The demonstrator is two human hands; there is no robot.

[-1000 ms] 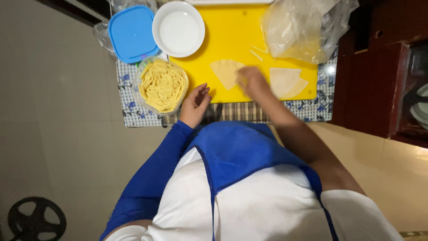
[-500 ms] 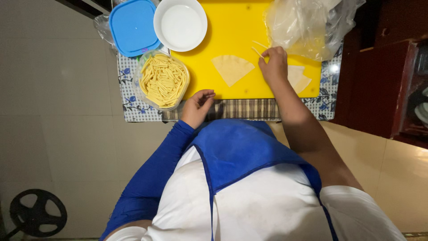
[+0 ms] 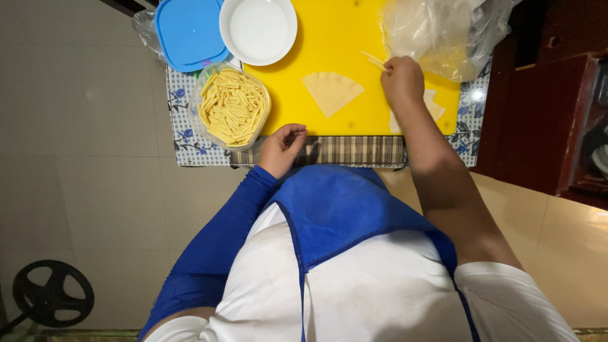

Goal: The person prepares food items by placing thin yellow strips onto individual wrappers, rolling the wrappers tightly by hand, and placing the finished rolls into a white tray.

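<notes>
my right hand (image 3: 403, 81) pinches a few pale strips (image 3: 373, 61) on the yellow board (image 3: 335, 38). my left hand (image 3: 282, 147) rests loose and empty at the board's near edge. tub of strips (image 3: 232, 106) looks full; one wedge sheet (image 3: 330, 92) lies uncut, another sits under my right wrist.

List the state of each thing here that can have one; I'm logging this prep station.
Clear tub: open, filled with pale yellow sticks.
Blue lid: off, lying flat beside the tub.
White bowl: upright, empty.
Fan-shaped wrapper: flat on the yellow board, unfilled.
Plastic bag: crumpled, lying on the board.
Right hand: closed on a few sticks.
Left hand: loosely curled, empty, at the board's near edge.
</notes>
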